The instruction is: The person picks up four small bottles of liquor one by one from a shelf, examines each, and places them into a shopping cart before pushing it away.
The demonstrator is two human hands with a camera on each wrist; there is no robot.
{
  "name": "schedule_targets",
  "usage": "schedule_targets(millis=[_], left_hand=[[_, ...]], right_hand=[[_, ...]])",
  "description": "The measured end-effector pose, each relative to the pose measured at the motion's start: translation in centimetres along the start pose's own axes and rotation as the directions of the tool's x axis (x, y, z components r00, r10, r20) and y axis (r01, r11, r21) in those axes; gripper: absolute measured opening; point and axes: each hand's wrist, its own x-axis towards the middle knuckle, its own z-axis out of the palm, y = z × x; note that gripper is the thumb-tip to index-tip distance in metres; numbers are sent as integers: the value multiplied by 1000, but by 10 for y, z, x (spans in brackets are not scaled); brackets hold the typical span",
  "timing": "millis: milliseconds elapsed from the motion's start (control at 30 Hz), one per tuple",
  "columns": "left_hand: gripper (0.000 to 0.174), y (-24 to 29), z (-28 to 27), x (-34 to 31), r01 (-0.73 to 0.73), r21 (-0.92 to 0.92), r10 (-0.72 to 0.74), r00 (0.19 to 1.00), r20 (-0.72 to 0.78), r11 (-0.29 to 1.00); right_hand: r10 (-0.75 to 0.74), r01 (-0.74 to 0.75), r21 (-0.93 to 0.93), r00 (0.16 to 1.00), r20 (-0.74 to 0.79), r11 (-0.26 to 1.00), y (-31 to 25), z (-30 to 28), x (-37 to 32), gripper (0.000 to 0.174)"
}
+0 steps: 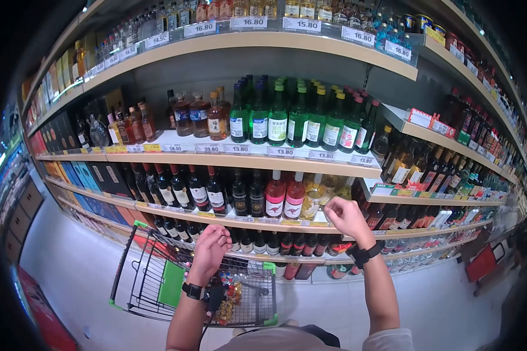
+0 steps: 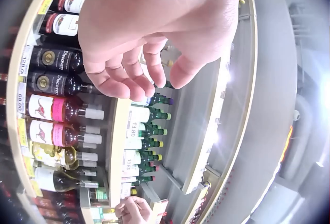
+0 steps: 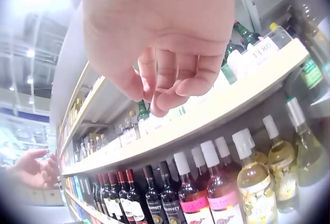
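Observation:
My left hand [image 1: 211,253] hangs in the air in front of the shelves, above the shopping cart, its fingers loosely curled with nothing in them. Higher and to the right, my right hand [image 1: 348,219] is raised before the middle wine shelf, fingers bent loosely and holding nothing. Nearest to it in the head view are clear-yellow bottles [image 1: 314,198] with floral labels. Beside these stand pink wine bottles [image 1: 275,200] with white caps. In the right wrist view, white-capped yellow bottles [image 3: 255,183] stand below the hand. Dark Discovery bottles [image 2: 58,59] show near the left hand in its wrist view.
A black wire cart [image 1: 118,275] with green trim stands low at left, small packaged goods [image 1: 231,301] inside. Green bottles [image 1: 278,120] line the shelf above, whose wooden edge [image 1: 216,161] juts out over the wine. A red basket [image 1: 482,263] is at the right.

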Motion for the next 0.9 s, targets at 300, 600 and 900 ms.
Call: schedule_targets(millis=[300, 600, 900], left_hand=[[11, 30, 58, 25, -119, 17, 117, 987, 106, 993], [11, 38, 84, 26, -207, -25, 209, 969, 132, 978], [10, 42, 88, 22, -233, -45, 237, 962, 135, 971]], right_hand=[[-154, 151, -31, 974, -163, 988, -17, -76, 65, 13], [-348, 396, 68, 866, -360, 916, -43, -170, 164, 14], [-307, 223, -217, 780, -546, 951, -97, -263, 251, 33]])
